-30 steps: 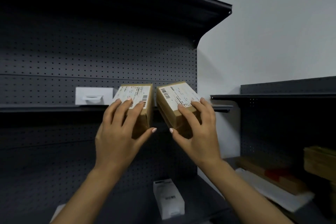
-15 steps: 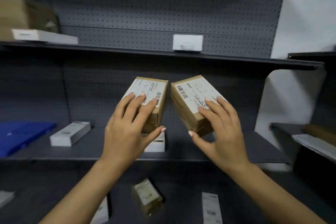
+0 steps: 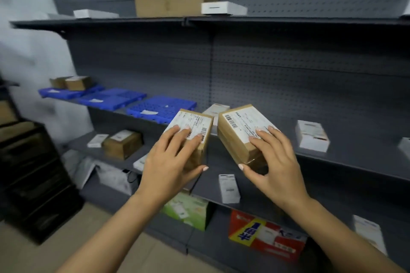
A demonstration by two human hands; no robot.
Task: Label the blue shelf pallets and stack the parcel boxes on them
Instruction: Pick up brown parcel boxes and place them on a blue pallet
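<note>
We gripped one parcel (image 3: 195,126) in the left hand (image 3: 170,162) and another parcel (image 3: 241,131) in the right hand (image 3: 273,164); each should land flat, squarely on the far-left blue pallets (image 3: 162,106).

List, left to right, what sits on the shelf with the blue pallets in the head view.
Two small brown parcels on the leftmost blue pallet → middle blue pallet → right blue pallet → white box behind the held parcels → white labelled box.
</note>
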